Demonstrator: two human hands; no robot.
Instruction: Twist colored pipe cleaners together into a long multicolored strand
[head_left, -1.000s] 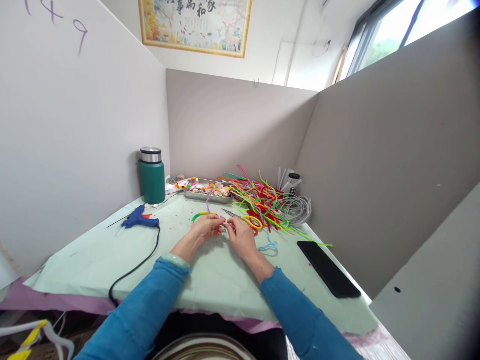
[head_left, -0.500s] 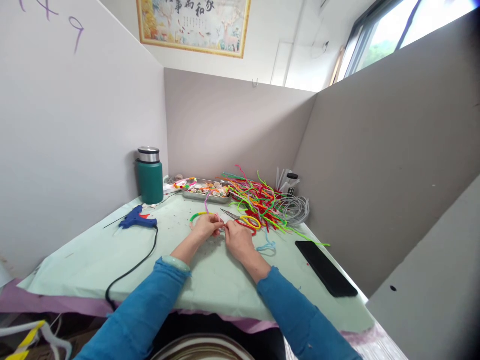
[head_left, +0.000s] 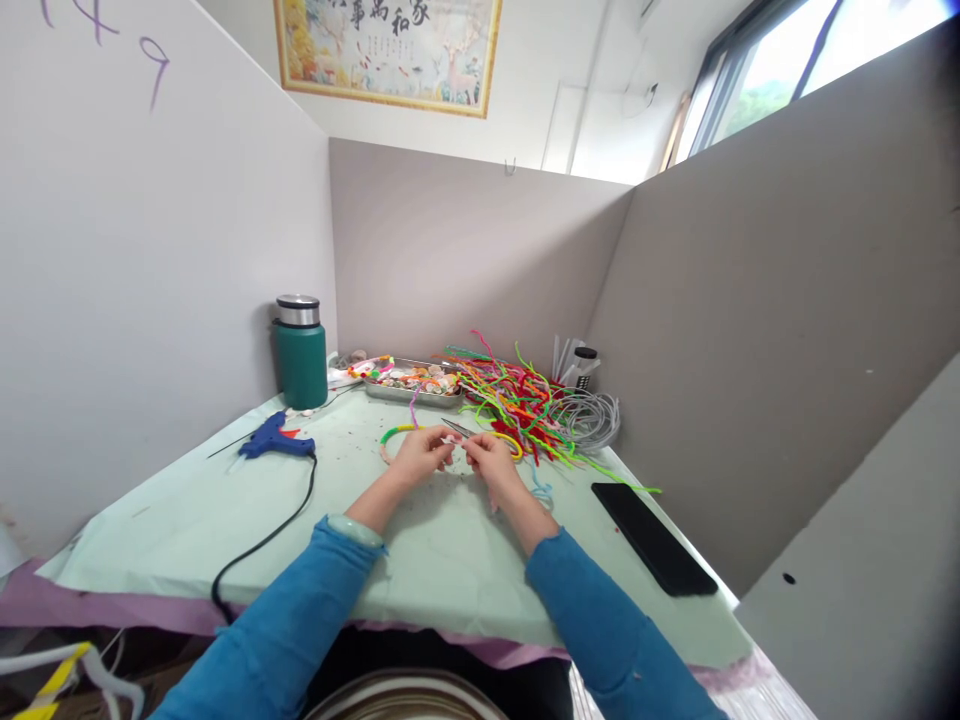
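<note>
My left hand [head_left: 421, 456] and my right hand [head_left: 491, 463] are close together over the middle of the table, fingertips pinched. Between them runs a thin pale pink pipe cleaner [head_left: 454, 440], gripped at both sides; a bit of pink also shows below my right hand. Beside my left hand, a ring wrapped in green and yellow [head_left: 390, 434] is partly covered by it, with a purple pipe cleaner [head_left: 414, 405] sticking up behind. Scissors [head_left: 455, 428] with yellow and red handles lie just behind my right hand, partly hidden. A light blue pipe cleaner [head_left: 541, 489] rests to its right.
At the back lie a metal tray [head_left: 412, 398] of small pieces, a heap of colourful pipe cleaners [head_left: 517, 395] and coiled grey tubing [head_left: 592, 420]. A blue glue gun [head_left: 277, 437] and green flask [head_left: 301, 360] are left, a black phone [head_left: 652, 538] right. Partitions enclose the table.
My hands have drawn slightly apart, my right hand moving right and turning, so the pink pipe cleaner now shows between the fingertips. The other things on the table stay put.
</note>
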